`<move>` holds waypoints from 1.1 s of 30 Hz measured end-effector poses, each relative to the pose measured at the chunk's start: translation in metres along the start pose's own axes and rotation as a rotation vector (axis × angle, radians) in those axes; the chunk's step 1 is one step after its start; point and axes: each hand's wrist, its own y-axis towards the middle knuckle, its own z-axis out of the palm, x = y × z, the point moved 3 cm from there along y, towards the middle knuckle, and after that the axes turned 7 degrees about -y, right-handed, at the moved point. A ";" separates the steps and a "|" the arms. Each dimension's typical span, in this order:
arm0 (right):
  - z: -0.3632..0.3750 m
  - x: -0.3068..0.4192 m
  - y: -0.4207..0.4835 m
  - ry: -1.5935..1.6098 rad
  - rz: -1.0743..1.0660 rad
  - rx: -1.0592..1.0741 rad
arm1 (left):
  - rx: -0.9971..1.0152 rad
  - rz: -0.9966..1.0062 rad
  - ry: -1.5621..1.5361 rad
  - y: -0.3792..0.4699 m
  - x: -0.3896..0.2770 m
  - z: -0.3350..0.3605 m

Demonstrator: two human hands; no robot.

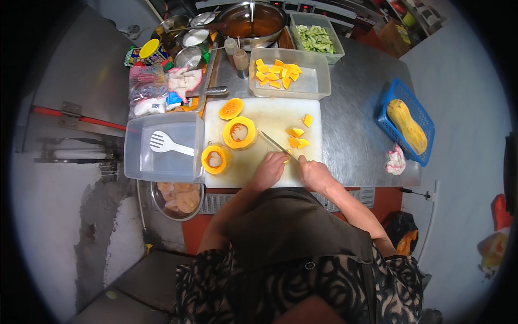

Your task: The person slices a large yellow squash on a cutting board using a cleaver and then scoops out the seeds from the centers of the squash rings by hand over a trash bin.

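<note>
My right hand (315,173) grips the handle of a kitchen knife (277,143), whose blade points up and left over the white cutting board (243,182). Against the blade, my left hand (270,169) presses on a small squash piece (286,160), mostly hidden by the fingers. Several cut squash chunks (294,132) lie on the board's right side. On its left are two hollow squash rings (228,139) (207,160) and a cut squash end with seeds (231,108). Beyond the board, a clear plastic container (315,94) holds orange squash chunks (283,73).
At left, a plastic bin (139,172) holds a white slotted turner (164,142). At right, a blue basket (381,117) holds a whole butternut squash (406,125), near a crumpled cloth (395,160). Squeeze bottles (240,60), a large sauce bowl (226,36) and a container of cut green vegetables (315,39) stand behind.
</note>
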 end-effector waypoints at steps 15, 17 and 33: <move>0.058 -0.028 0.027 0.191 0.100 -0.108 | -0.026 0.023 0.020 -0.006 0.001 -0.002; 0.045 -0.025 0.027 0.132 0.084 -0.100 | -0.029 0.039 0.046 -0.007 0.005 0.000; 0.044 -0.005 0.019 0.126 0.107 -0.094 | -0.117 -0.065 -0.082 -0.007 0.015 -0.003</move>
